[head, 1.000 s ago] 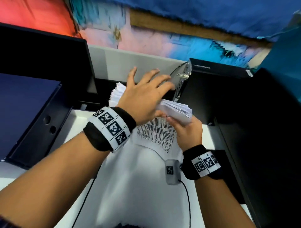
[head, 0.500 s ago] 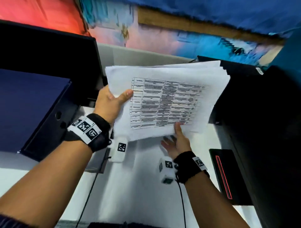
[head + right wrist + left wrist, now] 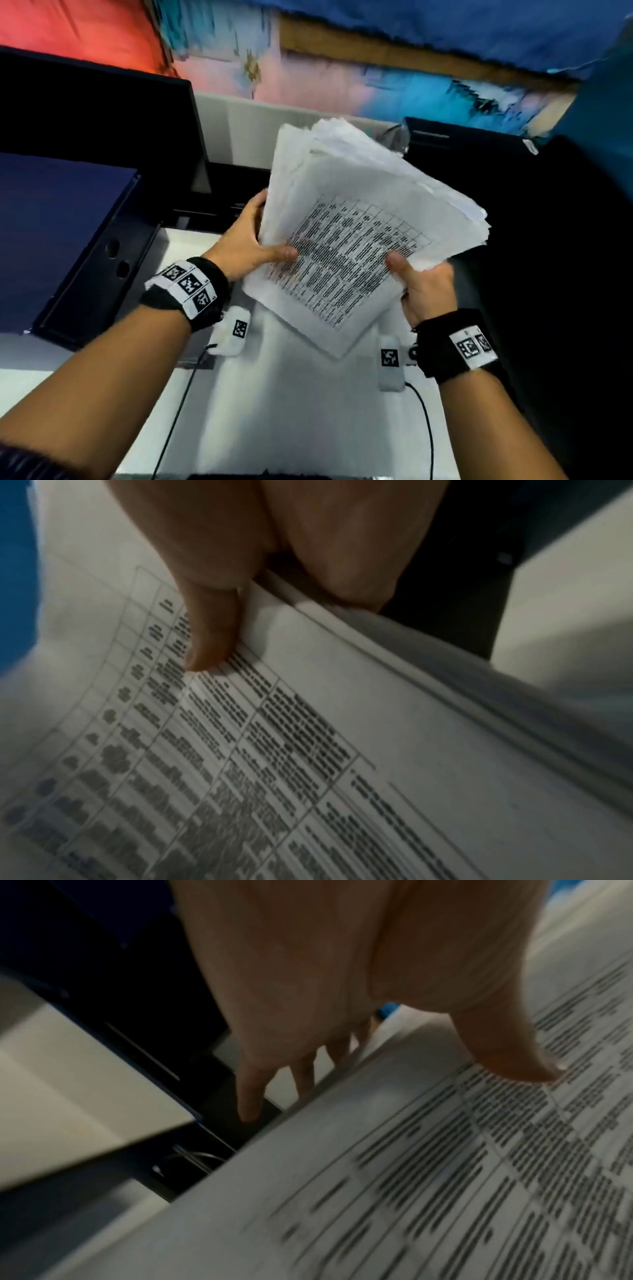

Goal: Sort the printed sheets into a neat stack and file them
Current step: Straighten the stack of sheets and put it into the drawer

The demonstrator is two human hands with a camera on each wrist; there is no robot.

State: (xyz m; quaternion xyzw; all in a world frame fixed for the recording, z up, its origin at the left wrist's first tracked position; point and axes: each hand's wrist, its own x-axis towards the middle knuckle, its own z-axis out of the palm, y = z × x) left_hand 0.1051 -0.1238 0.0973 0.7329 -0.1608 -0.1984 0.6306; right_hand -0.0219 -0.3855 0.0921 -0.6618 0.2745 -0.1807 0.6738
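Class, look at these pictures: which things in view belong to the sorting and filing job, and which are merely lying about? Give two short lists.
Part of the job:
sheets, fanned and uneven
left hand, gripping the sheets
right hand, gripping the sheets
open binder, behind the sheets

Lying about:
blue box, at left
monitor, dark
cable, on the white desk

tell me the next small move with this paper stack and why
Probably stand the stack of sheets on one edge on the white desk and tap it square. The left hand and right hand both grip it in the air, tilted, and its far edges are fanned and uneven, so it is not yet neat enough to file.
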